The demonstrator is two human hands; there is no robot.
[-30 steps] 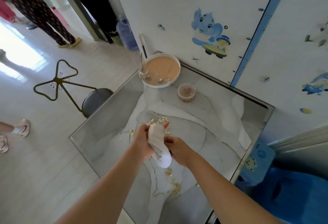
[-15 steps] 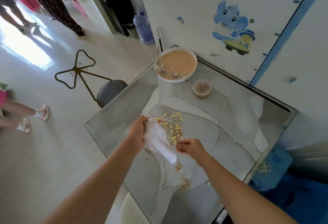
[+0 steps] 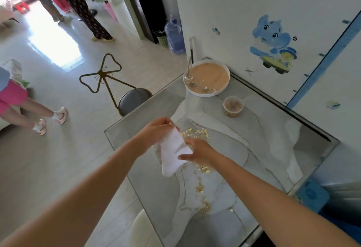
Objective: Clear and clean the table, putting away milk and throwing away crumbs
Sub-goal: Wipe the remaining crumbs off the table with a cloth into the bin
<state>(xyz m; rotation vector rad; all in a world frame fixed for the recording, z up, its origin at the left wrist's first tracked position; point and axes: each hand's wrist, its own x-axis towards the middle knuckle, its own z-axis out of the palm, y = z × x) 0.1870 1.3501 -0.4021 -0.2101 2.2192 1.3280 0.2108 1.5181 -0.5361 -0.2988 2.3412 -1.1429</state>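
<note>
Head view, change: cloth (image 3: 172,154), bunched a second ago, now opened out, nearer me than the bowl (image 3: 207,78).
Grip: left hand (image 3: 156,131) pinches its top corner, right hand (image 3: 201,152) its side.
Crumbs (image 3: 195,132): unswept between bowl and cloth; I'd wipe next.

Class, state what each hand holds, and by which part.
The left hand pinches the cloth by its top corner; the right hand grips its right edge.
</note>
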